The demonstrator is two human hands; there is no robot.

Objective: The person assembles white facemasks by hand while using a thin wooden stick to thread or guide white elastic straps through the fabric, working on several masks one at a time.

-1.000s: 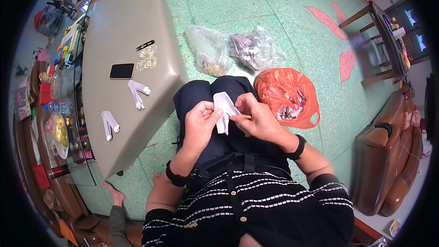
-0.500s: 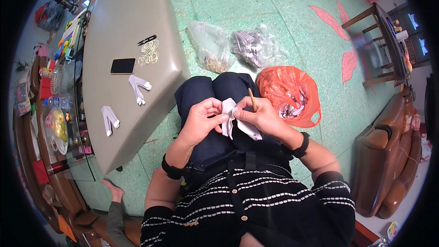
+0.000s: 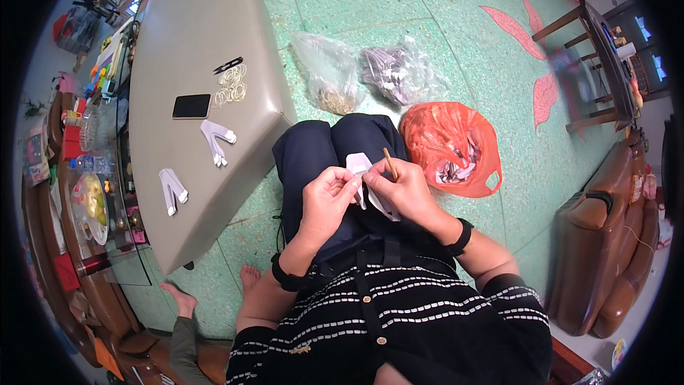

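Note:
Above my lap, my left hand (image 3: 329, 196) pinches a small white fabric piece (image 3: 358, 162) between thumb and fingers. My right hand (image 3: 403, 189) grips the same piece from the other side, its thumb close to the left thumb. A thin wooden stick (image 3: 390, 162) is tucked in the fingers of my right hand and points up. Part of the white piece hangs below the right fingers. The fingertips hide exactly how it is folded there. Just right of my knees sits a red plastic bag (image 3: 425, 135) with pale strips inside.
On the grey padded bench (image 3: 199, 36) at left lie black thread snips (image 3: 228, 65), pale loops (image 3: 231, 87), a phone (image 3: 192, 106) and two folded white strips (image 3: 216, 140). Two clear bags (image 3: 324, 64) rest on the floor ahead. Another person's bare foot (image 3: 182, 301) shows lower left.
My left hand has shifted slightly right and down, its fingers drawn closer to the right hand. More of the white piece's upper end now shows. Another bare foot has appeared beside my left forearm.

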